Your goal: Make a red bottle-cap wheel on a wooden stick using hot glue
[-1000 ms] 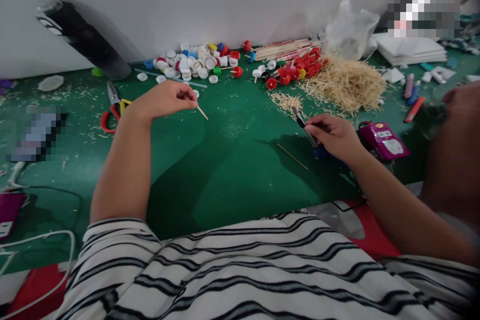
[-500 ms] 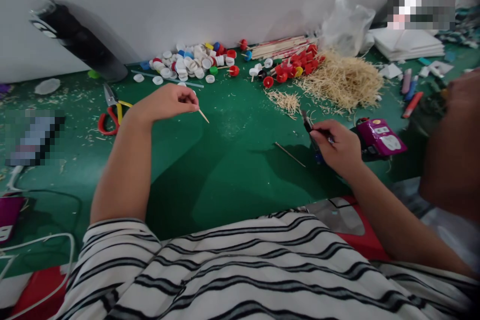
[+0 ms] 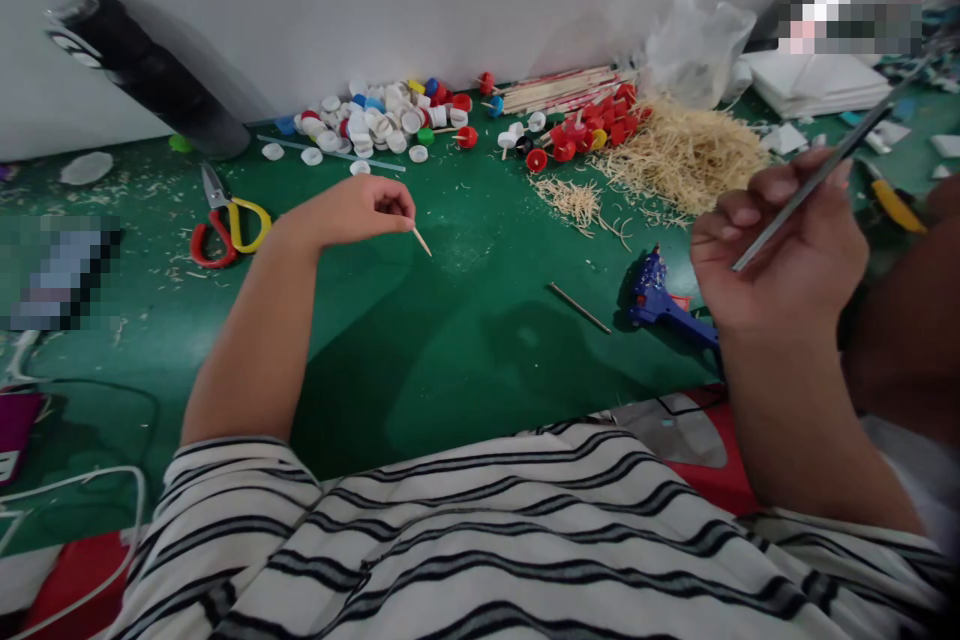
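My left hand (image 3: pixel 375 210) is closed over the green table, pinching a thin wooden stick (image 3: pixel 422 241) whose pointed tip sticks out toward the lower right. My right hand (image 3: pixel 787 230) is raised at the right, palm partly turned up. Across its fingers lies a slim craft knife (image 3: pixel 780 220) with a silver-grey handle, its thin far end pointing to the upper right. Below that hand, a blue glue gun (image 3: pixel 660 302) rests on the table. A thin dark rod (image 3: pixel 580 307) lies between the two hands.
Bottle caps (image 3: pixel 375 125), red capped pieces (image 3: pixel 592 130), wooden sticks (image 3: pixel 559 92) and pale shavings (image 3: pixel 682 155) line the wall. Scissors (image 3: pixel 225 220), a black bottle (image 3: pixel 150 75) and a phone (image 3: pixel 64 270) stand or lie left. Another person's arm (image 3: pixel 900 320) is close on the right.
My right hand has moved right and up with the craft knife, swinging it round and uncovering the glue gun. My left hand has shifted slightly right with the stick.
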Demonstrator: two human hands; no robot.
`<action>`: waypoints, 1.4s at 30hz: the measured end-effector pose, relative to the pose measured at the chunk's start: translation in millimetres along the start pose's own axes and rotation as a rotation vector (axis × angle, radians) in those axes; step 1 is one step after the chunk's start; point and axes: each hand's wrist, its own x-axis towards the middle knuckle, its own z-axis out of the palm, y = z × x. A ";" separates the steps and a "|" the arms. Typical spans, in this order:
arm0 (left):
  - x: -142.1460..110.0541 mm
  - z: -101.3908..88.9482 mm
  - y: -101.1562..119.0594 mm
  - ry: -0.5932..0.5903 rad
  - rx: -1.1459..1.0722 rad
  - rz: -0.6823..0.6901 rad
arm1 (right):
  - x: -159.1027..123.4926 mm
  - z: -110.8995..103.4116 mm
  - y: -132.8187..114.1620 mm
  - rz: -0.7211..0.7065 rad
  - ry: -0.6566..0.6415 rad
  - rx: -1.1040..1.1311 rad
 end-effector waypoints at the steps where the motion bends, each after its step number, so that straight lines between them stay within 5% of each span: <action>1: 2.5 5.7 4.4 -0.032 -0.014 0.023 | 0.0 4.1 -6.9 0.017 -0.036 -0.006; 6: 13.0 38.7 27.6 -0.203 0.066 0.135 | 5.3 33.3 -26.4 -0.032 -0.219 -0.033; 11: 17.0 62.5 37.1 -0.133 0.144 0.212 | 10.9 61.3 -31.9 -0.170 -0.328 -0.308; 15: 16.8 92.2 54.6 0.043 -0.207 0.338 | 0.3 100.1 -25.9 -0.019 -0.343 -0.071; 18: 13.4 118.4 76.9 -0.035 -0.697 0.470 | -14.0 134.2 -13.4 0.120 -0.397 0.137; 22: 3.9 137.9 100.2 -0.002 -1.138 0.268 | -25.1 159.6 -0.1 0.073 -0.402 0.049; 28: -4.2 147.2 106.4 0.056 -1.204 0.169 | -21.5 165.3 5.6 -0.112 -0.468 -0.216; 32: 0.0 159.4 101.2 0.033 -1.231 0.223 | -16.0 166.0 9.7 -0.145 -0.362 -0.216; 36: -0.3 157.4 94.6 -0.066 -0.994 0.341 | -0.7 151.7 12.0 -0.136 -0.335 -0.236; 42: -8.9 126.1 88.5 0.025 0.023 0.441 | 38.5 119.9 30.1 -0.154 -0.425 -0.463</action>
